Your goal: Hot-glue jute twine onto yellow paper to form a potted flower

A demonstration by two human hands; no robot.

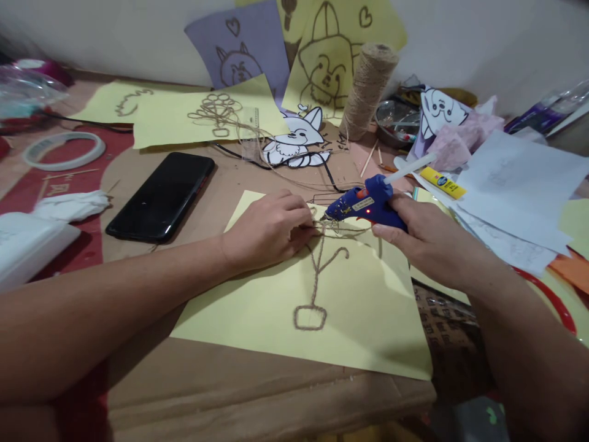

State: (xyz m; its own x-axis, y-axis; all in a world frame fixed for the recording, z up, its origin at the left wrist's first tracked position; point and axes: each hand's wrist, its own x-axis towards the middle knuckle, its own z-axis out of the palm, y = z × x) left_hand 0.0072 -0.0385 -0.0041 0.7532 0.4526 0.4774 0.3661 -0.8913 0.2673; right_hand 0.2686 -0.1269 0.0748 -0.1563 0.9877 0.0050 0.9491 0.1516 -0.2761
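My right hand [423, 239] is wrapped round a blue glue gun [361, 205] with a lit red light and a white glue stick in its back. The gun's nozzle points left, close to my left fingertips. My left hand [276, 224] rests on a yellow sheet of paper [368, 307], its fingers pinched on thin brown twine [359, 231] near the top of the sheet. Below them, a twine outline [316, 276] of a stem with curled branches and a small pot lies on the paper. The exact fingertip contact is partly hidden.
A black phone [161, 196] lies left of my left hand, near a tape roll [64, 150]. Behind stand a twine spool [368, 89] and a fox cutout [297, 141]. A yellow glue tube [442, 183] and loose white papers [519, 178] are at the right.
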